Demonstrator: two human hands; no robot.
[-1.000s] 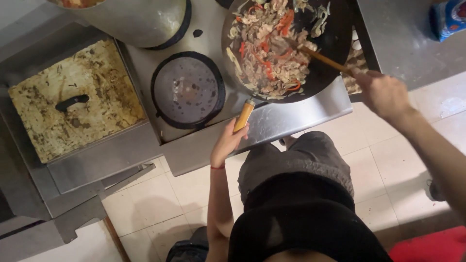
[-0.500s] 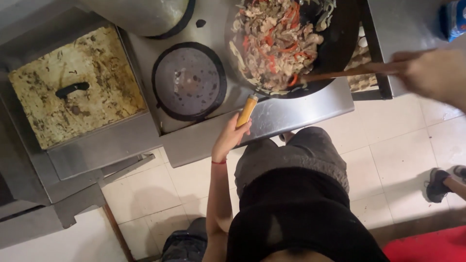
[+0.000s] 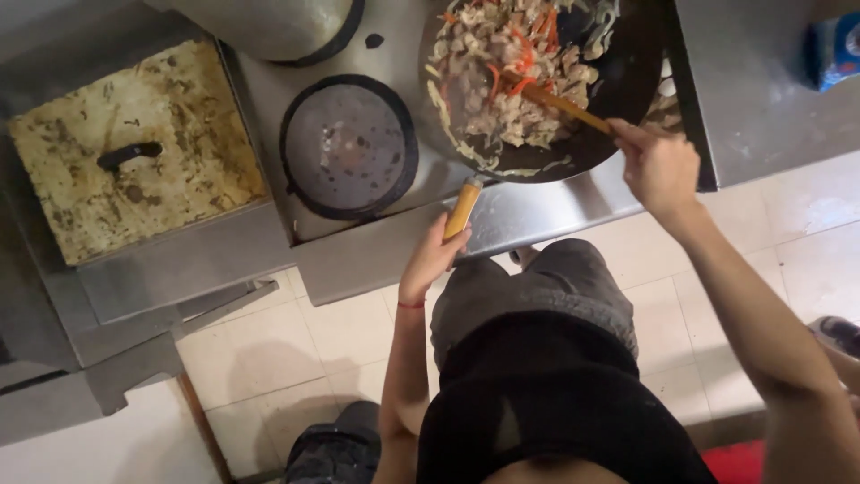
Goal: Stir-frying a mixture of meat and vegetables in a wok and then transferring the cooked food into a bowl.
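Head view. My left hand [image 3: 432, 260] is raised from below with the arm nearly straight, fingers closed around the end of the wok handle [image 3: 462, 209], a yellow-brown grip. My right hand [image 3: 660, 168] reaches in from the right, forearm angled up from the lower right corner, fingers closed on a wooden spatula [image 3: 560, 101] whose blade lies in the food.

The steel stove [image 3: 528, 211] stands over a pale tiled floor [image 3: 313, 345]. A round burner plate [image 3: 349, 146] sits left of the wok [image 3: 618, 99]. Further left is a stained square lid [image 3: 134, 152] with a black grip.

The wok holds a stir-fry [image 3: 502, 72] of pale strips with orange pieces, heaped toward its left side.
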